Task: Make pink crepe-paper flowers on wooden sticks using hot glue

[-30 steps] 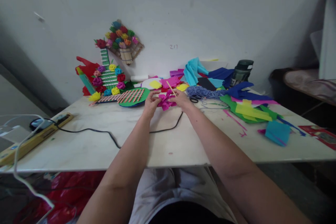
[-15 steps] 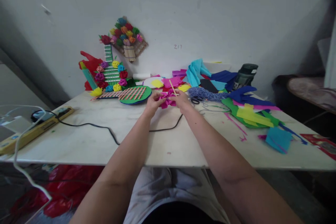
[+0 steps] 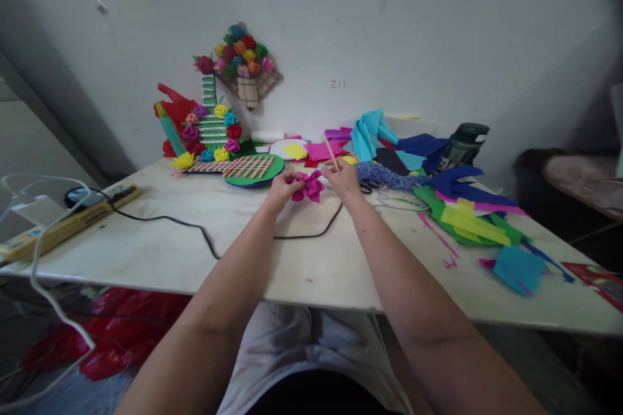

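A magenta paper flower [image 3: 309, 188] with loose petals is pinched at its left side by my left hand [image 3: 283, 188], above the white table. Just to its right, my right hand [image 3: 343, 180] grips a thin wooden stick [image 3: 331, 154] that slants up and to the left. The flower and the right hand are slightly apart. Left of my hands lies a green guitar-like craft [image 3: 256, 170] crossed with pale pink sticks.
Purple yarn [image 3: 389, 176], coloured paper [image 3: 470, 219] and a dark bottle [image 3: 463, 148] lie to the right. A flower-covered craft [image 3: 212, 124] stands at the back left. A black cord [image 3: 170, 218] crosses the table from a yellow power strip [image 3: 73, 227].
My right hand has moved away from the flower to the right with the stick. The flower, still in my left hand, now shows more of its petals. The view has shifted slightly.
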Action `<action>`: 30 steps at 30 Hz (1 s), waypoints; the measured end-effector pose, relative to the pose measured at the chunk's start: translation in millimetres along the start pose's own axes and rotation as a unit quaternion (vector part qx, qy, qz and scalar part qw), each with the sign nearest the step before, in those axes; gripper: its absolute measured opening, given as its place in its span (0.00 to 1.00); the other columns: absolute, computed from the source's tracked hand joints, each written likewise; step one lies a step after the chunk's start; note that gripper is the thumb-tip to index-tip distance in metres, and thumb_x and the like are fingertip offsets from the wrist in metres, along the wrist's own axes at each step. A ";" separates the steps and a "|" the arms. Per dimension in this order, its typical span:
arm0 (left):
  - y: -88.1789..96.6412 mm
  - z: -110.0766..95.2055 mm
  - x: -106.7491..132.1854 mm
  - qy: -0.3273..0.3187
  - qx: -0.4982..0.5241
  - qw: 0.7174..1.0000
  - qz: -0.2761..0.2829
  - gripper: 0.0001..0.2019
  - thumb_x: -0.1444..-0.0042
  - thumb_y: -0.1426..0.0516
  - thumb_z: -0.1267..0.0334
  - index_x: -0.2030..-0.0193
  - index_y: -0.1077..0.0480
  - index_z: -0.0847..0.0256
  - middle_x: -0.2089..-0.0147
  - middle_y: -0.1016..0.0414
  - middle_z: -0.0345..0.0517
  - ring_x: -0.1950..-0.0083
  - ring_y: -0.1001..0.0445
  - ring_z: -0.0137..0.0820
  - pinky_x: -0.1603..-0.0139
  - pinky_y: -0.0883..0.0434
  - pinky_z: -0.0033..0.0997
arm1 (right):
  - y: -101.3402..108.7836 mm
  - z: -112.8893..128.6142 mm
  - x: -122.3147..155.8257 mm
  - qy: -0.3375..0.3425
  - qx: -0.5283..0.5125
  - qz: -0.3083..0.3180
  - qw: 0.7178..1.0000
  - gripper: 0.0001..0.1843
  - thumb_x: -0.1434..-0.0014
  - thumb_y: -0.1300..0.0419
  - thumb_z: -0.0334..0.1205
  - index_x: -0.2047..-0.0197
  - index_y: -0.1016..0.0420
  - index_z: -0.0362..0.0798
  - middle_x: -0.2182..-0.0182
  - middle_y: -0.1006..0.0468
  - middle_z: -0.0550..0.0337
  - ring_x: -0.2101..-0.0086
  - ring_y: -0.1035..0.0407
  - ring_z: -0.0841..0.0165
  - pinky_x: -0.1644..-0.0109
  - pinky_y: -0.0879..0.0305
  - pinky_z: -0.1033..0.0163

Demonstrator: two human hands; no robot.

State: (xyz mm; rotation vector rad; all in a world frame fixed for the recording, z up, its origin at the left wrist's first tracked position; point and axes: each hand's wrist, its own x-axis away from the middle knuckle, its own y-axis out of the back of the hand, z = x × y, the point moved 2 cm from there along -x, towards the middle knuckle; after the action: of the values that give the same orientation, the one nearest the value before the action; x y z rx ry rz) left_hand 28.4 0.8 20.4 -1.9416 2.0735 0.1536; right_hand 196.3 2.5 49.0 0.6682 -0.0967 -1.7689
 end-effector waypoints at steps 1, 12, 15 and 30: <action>0.6 0.4 -0.2 -0.006 -0.010 1.000 0.003 0.16 0.69 0.33 0.61 0.73 0.31 0.64 0.76 0.27 0.41 0.78 0.31 0.24 0.76 0.36 0.24 | 1.0 1.2 -0.4 0.017 0.008 0.010 1.000 0.14 0.54 0.41 0.43 0.63 0.23 0.48 0.68 0.22 0.58 0.65 0.29 0.65 0.57 0.34 0.61; 0.4 1.2 0.1 -0.038 -0.078 0.996 0.031 0.12 0.67 0.35 0.66 0.72 0.29 0.65 0.73 0.27 0.43 0.73 0.32 0.25 0.71 0.35 0.24 | 6.3 15.2 8.8 0.036 0.178 0.131 0.975 0.13 0.53 0.39 0.42 0.65 0.18 0.49 0.70 0.21 0.60 0.66 0.29 0.65 0.64 0.37 0.64; 0.6 0.6 -0.2 -0.043 -0.090 0.994 0.036 0.12 0.66 0.35 0.66 0.71 0.29 0.65 0.74 0.27 0.42 0.75 0.33 0.24 0.72 0.35 0.24 | 6.4 16.7 9.8 0.039 0.196 0.144 0.969 0.14 0.53 0.39 0.42 0.63 0.18 0.49 0.69 0.21 0.59 0.66 0.30 0.65 0.65 0.39 0.64; 0.9 7.3 -4.4 -0.067 -0.111 0.990 0.051 0.12 0.65 0.35 0.64 0.72 0.29 0.65 0.75 0.28 0.42 0.75 0.32 0.25 0.71 0.35 0.26 | 4.3 18.4 14.8 0.026 0.256 0.126 0.958 0.13 0.51 0.42 0.43 0.67 0.19 0.47 0.70 0.20 0.55 0.69 0.31 0.66 0.71 0.46 0.66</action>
State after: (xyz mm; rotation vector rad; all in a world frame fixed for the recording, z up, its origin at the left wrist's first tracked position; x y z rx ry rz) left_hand 28.7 7.1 14.5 -1.8867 2.1442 0.5448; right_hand 188.8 -17.4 60.3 1.0234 -0.5957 -1.4809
